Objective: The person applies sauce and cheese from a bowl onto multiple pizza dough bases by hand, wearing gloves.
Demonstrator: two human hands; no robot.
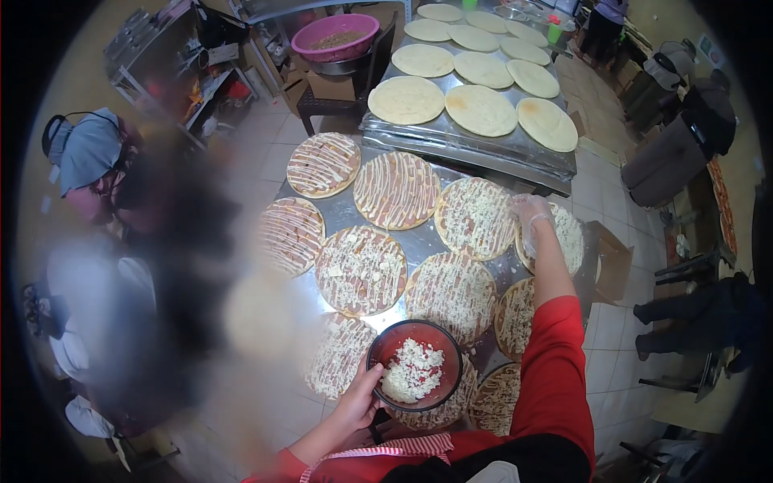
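A steel worktable [348, 211] carries rows of sauced pizzas [360, 269] striped with white drizzle and scattered cheese, covering it from the far edge to the near edge. Beyond its far edge, a second metal table [451, 138] holds plain dough bases [481, 109].

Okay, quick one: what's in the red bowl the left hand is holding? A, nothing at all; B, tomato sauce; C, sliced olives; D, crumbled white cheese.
D: the red bowl, held at its rim by the left hand, contains a pile of crumbled white cheese, like the crumbs scattered on the pizzas nearby.
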